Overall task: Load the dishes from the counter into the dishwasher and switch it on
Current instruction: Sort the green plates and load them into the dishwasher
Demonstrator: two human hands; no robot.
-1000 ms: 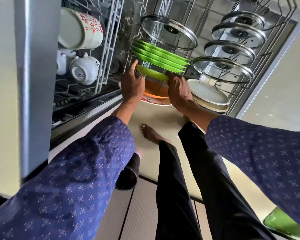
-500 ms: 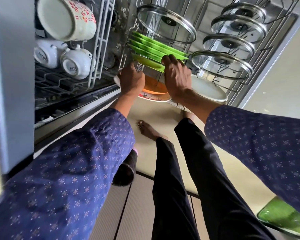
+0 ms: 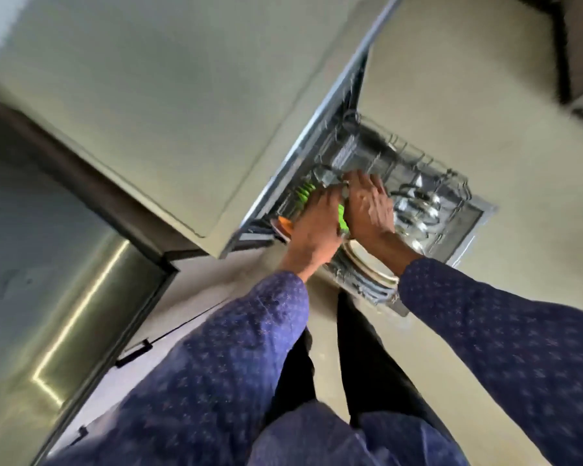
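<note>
Left hand (image 3: 317, 227), right hand (image 3: 367, 210) over green plates (image 3: 305, 193).

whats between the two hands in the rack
In the head view, a green plate edge shows between the left hand and right hand.

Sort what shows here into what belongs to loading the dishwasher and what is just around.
Part of the job:
- lower rack
- green plates, with left hand and right hand on them
- orange plate
- white plate
- glass lids, blurred

Just around:
- countertop
- steel cabinet front
- floor
</note>
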